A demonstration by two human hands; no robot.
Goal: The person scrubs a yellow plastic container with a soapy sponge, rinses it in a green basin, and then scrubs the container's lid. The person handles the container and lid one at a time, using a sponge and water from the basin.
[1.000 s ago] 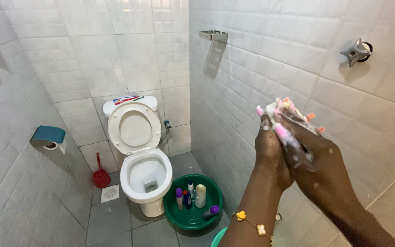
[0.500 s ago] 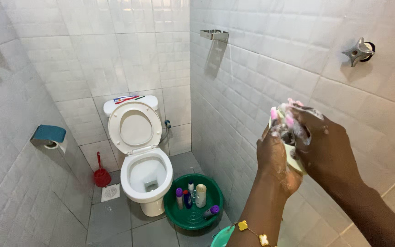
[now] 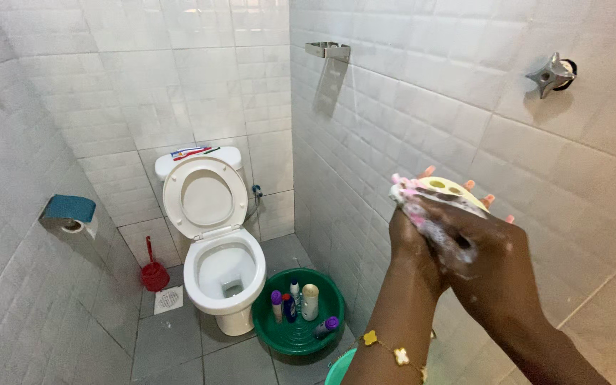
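My two hands are pressed together at the right of the head view, covered in white lather. My right hand (image 3: 490,249) lies over my left hand (image 3: 409,239), and between them is a pale yellow soap holder with round holes (image 3: 447,189), its top edge showing above my fingers. Both hands grip it. Pink and orange nails stick out around its rim. A gold bracelet with clover charms (image 3: 386,349) hangs on my left wrist.
A white toilet (image 3: 219,260) with its lid up stands at the back. Beside it sits a green basin (image 3: 297,328) holding bottles, and a red toilet brush (image 3: 153,271). A tap handle (image 3: 552,73) and a metal shelf (image 3: 327,48) are on the right tiled wall. A paper holder (image 3: 70,212) hangs left.
My hands have rubbed over the soap holder and turned, so its holed yellow face now shows on top. The view has barely shifted.
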